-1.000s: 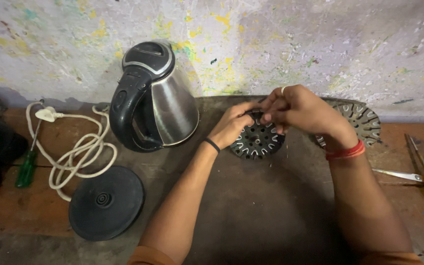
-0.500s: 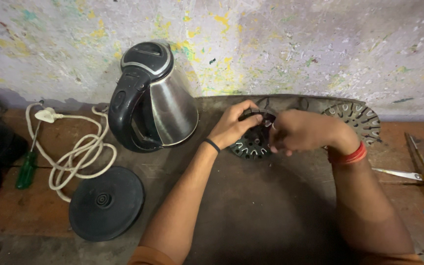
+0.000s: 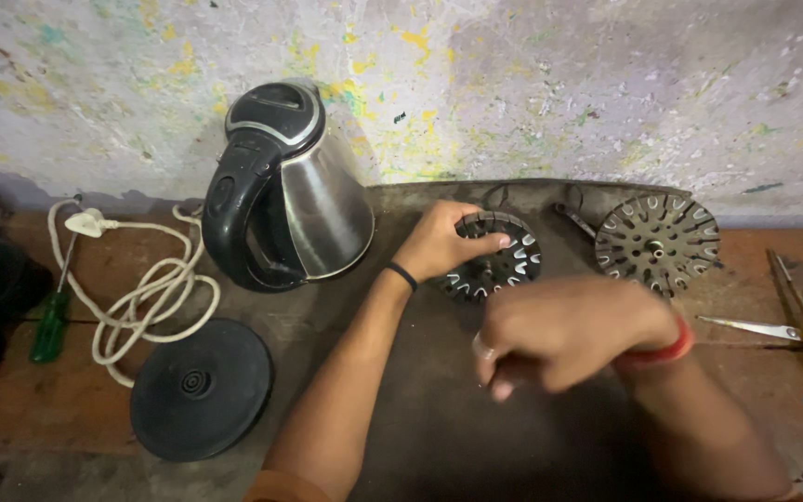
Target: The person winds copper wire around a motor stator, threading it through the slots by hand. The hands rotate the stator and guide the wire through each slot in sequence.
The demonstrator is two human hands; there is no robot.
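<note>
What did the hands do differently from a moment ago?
The right hand let go of the slotted round part and pulled back toward the person, now closed in a loose fist. The left hand stayed gripping that part on the dark mat. The kettle, its round base and the second slotted disc stayed put.

A steel kettle (image 3: 304, 195) stands upper left; below it a black round base (image 3: 200, 389), white cord (image 3: 146, 293), green screwdriver (image 3: 48, 325); scissors (image 3: 792, 325) lie right.

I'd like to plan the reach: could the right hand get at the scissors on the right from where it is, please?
Probably yes: the right hand hangs over the dark mat, and the bench between it and the scissors looks bare.
</note>
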